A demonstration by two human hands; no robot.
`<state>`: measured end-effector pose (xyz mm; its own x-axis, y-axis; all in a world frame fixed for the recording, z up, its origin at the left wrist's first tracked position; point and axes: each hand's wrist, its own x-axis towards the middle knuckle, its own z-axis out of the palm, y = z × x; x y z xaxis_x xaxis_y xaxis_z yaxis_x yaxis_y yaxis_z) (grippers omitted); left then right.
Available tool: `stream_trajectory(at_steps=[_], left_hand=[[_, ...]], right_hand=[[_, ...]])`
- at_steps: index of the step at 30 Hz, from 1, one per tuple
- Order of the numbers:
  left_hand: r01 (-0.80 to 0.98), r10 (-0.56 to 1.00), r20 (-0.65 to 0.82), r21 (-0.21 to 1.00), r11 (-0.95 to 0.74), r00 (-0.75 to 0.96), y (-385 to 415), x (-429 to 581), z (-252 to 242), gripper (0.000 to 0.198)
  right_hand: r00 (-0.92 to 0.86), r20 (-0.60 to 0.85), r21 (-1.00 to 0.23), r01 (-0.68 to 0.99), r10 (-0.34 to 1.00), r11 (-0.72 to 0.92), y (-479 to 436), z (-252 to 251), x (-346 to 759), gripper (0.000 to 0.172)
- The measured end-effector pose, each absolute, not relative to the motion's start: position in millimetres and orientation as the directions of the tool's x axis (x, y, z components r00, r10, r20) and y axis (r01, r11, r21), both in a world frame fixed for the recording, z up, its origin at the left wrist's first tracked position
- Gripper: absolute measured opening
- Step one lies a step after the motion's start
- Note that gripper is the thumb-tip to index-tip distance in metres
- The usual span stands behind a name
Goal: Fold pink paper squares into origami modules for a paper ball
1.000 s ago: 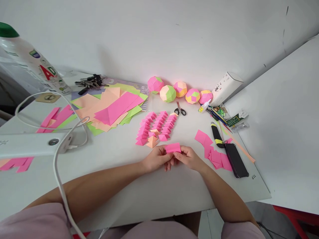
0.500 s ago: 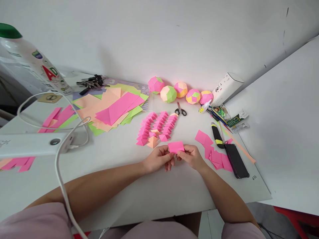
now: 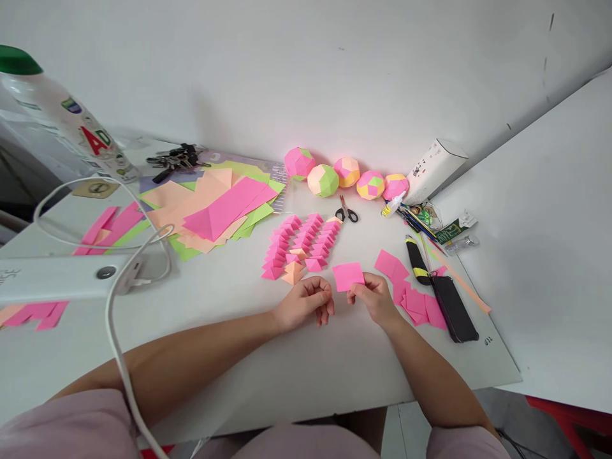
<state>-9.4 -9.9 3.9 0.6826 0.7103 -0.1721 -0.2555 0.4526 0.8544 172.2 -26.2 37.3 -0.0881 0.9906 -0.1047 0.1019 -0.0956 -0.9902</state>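
A small pink square of paper (image 3: 349, 276) is pinched at its lower right corner between the thumb and fingers of my right hand (image 3: 377, 298). Just left of the paper and apart from it, my left hand (image 3: 305, 301) has its fingers curled in and the thumb closed against them, with nothing showing in it. Beyond my left hand stand rows of folded pink paper pieces (image 3: 276, 256), a few of them peach (image 3: 293, 274). To the right of my right hand lies a loose pile of flat pink paper squares (image 3: 414, 302).
Scissors (image 3: 346, 211) lie behind the rows, below several faceted paper balls (image 3: 323, 180) along the wall. On the right are a utility knife (image 3: 417, 260) and a black phone (image 3: 454, 309). Coloured sheets (image 3: 229, 207), a power bank (image 3: 62, 277) and its white cable (image 3: 113, 325) occupy the left.
My left hand has let go of the pink paper, which both hands held before. My right hand has drawn it rightward and slightly up, away from the left fingers.
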Motion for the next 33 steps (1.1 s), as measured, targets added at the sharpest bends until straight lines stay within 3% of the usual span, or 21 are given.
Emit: stream_trajectory(at_steps=[6,12,18,23,29,33], left_hand=[[-0.395,0.807,-0.080,0.841,0.370,0.585,-9.3,-5.3,3.8,0.031],[-0.389,0.820,-0.108,0.841,0.377,0.562,-8.7,-2.2,1.2,0.040],[-0.388,0.829,-0.124,0.840,0.380,0.545,-7.5,-1.8,1.5,0.044],[-0.395,0.824,-0.126,0.830,0.392,0.553,-7.1,-1.7,2.9,0.044],[-0.380,0.809,-0.093,0.848,0.370,0.581,-6.0,-3.7,4.3,0.031],[-0.390,0.806,-0.097,0.837,0.383,0.584,-5.8,-4.4,5.1,0.031]], right_hand=[[-0.151,-0.177,-0.976,0.154,0.973,-0.154,-25.1,35.7,171.0,0.014],[-0.218,-0.237,-0.947,0.268,0.947,-0.176,-28.8,33.6,167.9,0.018],[-0.076,-0.016,-0.976,0.218,0.997,0.001,-29.8,34.7,166.8,0.021],[-0.134,0.093,-0.975,0.189,0.987,0.118,-29.0,32.8,169.6,0.005],[-0.226,0.084,-0.981,0.151,0.970,0.120,-25.5,31.1,172.8,0.032],[-0.232,0.084,-0.985,0.129,0.969,0.116,-25.5,31.8,172.0,0.036]])
